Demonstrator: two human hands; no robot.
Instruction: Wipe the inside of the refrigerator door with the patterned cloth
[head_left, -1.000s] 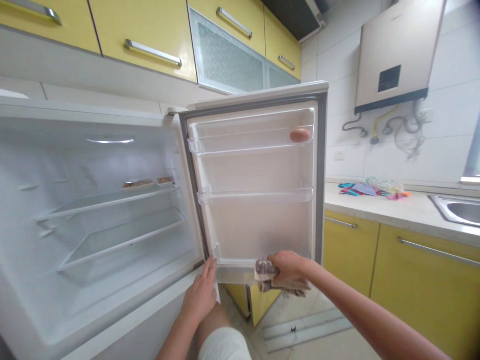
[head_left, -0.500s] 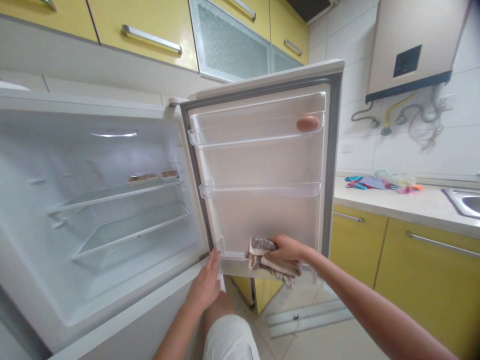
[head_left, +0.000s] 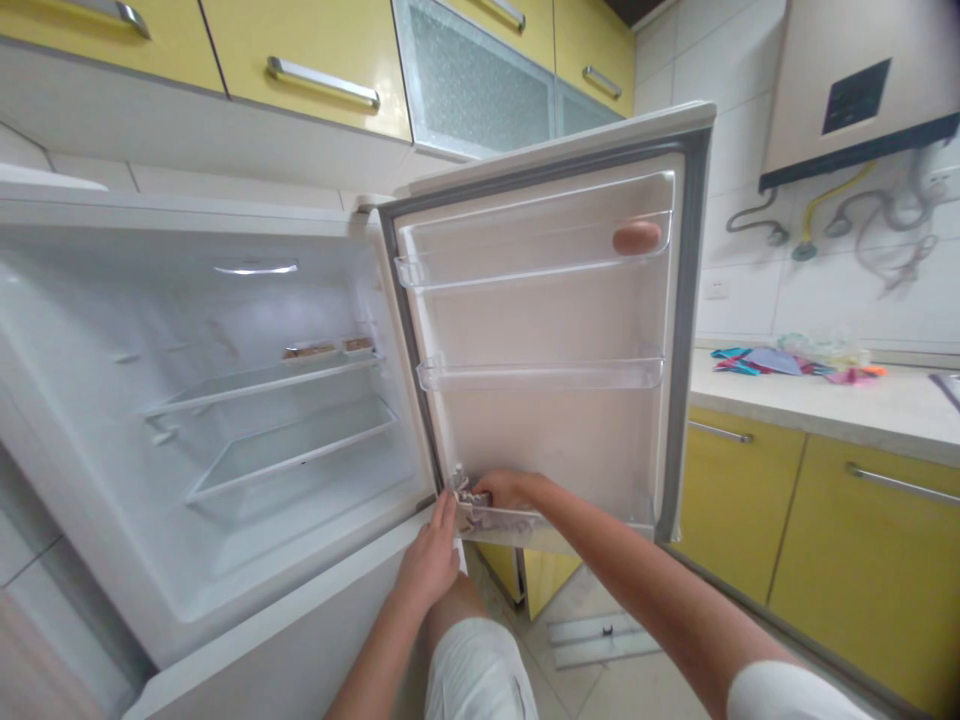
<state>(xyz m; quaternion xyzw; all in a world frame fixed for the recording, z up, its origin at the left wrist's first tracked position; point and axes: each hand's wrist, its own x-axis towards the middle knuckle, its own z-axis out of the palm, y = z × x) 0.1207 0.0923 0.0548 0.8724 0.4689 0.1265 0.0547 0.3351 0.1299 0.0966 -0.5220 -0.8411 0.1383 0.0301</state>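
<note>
The refrigerator door (head_left: 555,430) stands wide on its hinge side. My right hand (head_left: 511,490) is inside the bottom door shelf (head_left: 592,532), closed around a grey-and-white cloth (head_left: 469,500) at the hinge-side corner. Much of the cloth is hidden behind the shelf's clear front. With its fingers stretched out, my left hand (head_left: 433,558) rests against that same corner of the door, just beside the cloth. A brown egg-shaped thing (head_left: 636,237) sits at the right end of the top door shelf (head_left: 525,268). Between them runs a clear middle shelf (head_left: 540,376).
Left of the door is the lit refrigerator interior (head_left: 315,560), with small packs (head_left: 311,351) on its upper shelf. Colourful cloths (head_left: 780,362) lie on the counter (head_left: 922,410) at right. A water heater (head_left: 847,80) hangs above. A pale flat panel (head_left: 577,650) lies on the floor.
My right hand has carried the cloth left, from the middle of the bottom door shelf into its hinge-side corner. My left hand stays at that corner. The view has shifted slightly.
</note>
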